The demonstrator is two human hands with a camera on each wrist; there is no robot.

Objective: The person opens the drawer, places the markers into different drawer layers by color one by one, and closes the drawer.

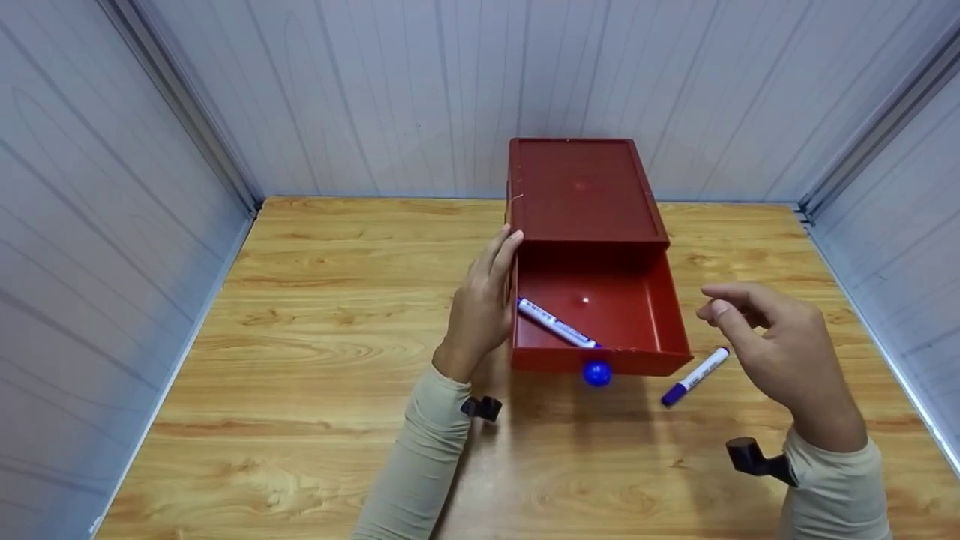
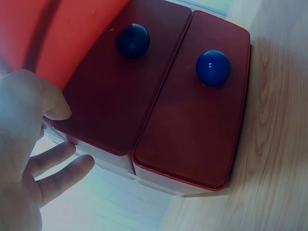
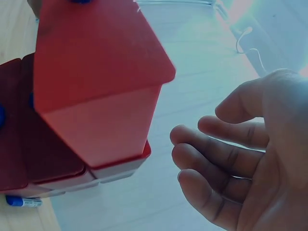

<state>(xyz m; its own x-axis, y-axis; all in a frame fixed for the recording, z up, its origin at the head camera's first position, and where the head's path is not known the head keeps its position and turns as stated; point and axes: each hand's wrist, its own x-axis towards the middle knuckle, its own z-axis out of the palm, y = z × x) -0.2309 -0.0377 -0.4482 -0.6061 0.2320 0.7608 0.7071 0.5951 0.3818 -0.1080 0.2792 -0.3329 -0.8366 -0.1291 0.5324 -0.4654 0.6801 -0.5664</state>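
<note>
A red drawer cabinet point(image 1: 585, 199) stands on the table with its top drawer point(image 1: 626, 311) pulled out. Inside that drawer, along its left front, lies a white marker point(image 1: 556, 322) with blue lettering. My left hand point(image 1: 480, 307) rests against the left side of the cabinet and drawer, fingers extended. To the right of the drawer, my right hand point(image 1: 787, 352) hovers with fingers loosely bent and holds nothing. Below it, a second white marker point(image 1: 697, 377) with a dark blue cap lies on the table, right of the drawer front.
A round blue knob point(image 1: 597, 373) sticks out from the drawer front. Two lower drawers point(image 2: 187, 130) are closed, each with a blue knob point(image 2: 213, 68). White panel walls point(image 1: 390, 97) enclose the wooden table point(image 1: 300, 360) at the back and sides.
</note>
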